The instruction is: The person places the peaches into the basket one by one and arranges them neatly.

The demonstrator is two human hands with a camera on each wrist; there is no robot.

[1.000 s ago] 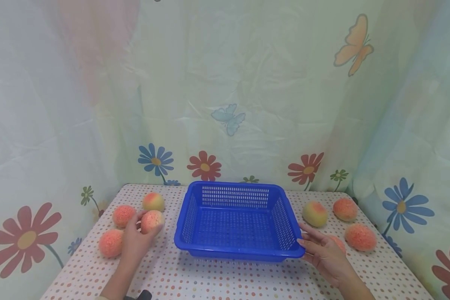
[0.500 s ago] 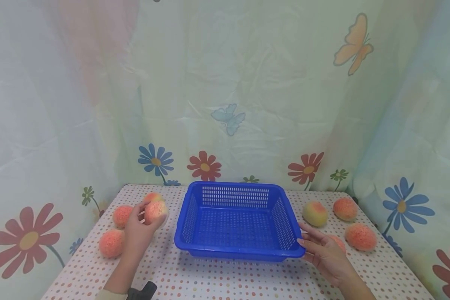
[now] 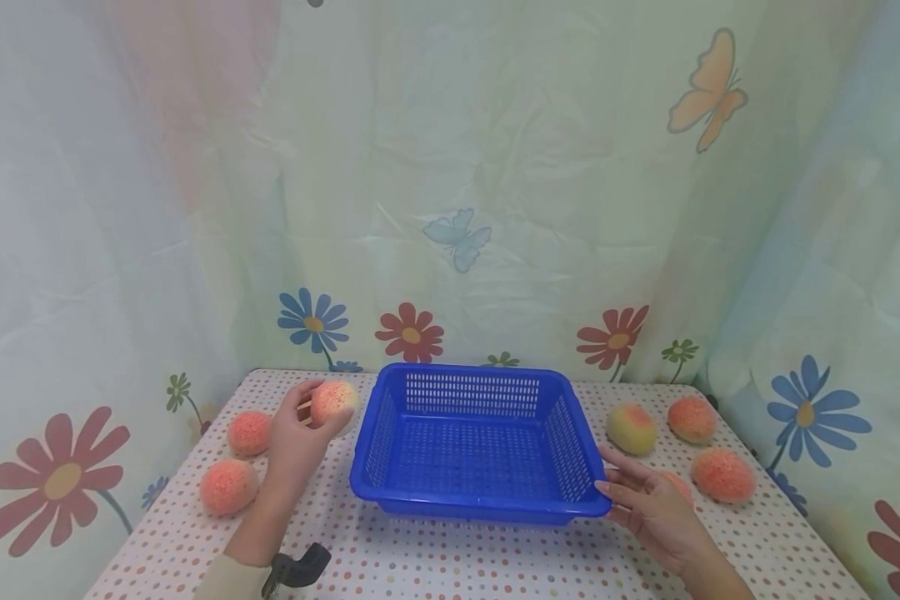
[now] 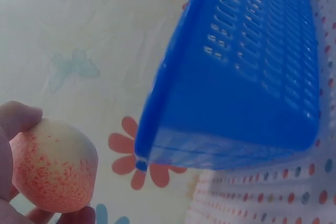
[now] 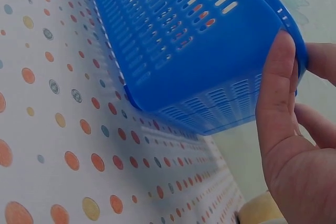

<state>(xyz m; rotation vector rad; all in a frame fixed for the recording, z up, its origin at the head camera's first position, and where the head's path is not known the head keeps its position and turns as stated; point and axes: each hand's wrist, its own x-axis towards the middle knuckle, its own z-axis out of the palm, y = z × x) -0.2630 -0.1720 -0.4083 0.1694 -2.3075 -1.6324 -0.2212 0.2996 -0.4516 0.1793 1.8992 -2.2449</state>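
A red-speckled, pale yellow peach (image 3: 335, 402) is held by my left hand (image 3: 298, 442), raised just left of the blue plastic basket (image 3: 480, 505). In the left wrist view, thumb and fingers wrap the peach (image 4: 58, 163), apart from the basket wall (image 4: 226, 114). At the basket's right front corner, my right hand (image 3: 656, 508) grips the rim. The right wrist view has its thumb on the outer side of the basket (image 5: 220, 66) and its fingers across the rim. Nothing lies inside the basket. Behind the left hand, another yellowish peach is mostly hidden.
Two red peaches, one nearer (image 3: 228, 487) and one farther (image 3: 250, 432), lie at the left. On the right are a yellow peach (image 3: 632, 428), two reddish ones (image 3: 692, 419) and another (image 3: 677, 485) partly behind my right hand. A dotted cloth (image 3: 450, 558) covers the table; printed curtains enclose it.
My left hand has lifted the peach and carried it right and farther back, toward the basket's left side. The basket and my right hand have stayed in place.
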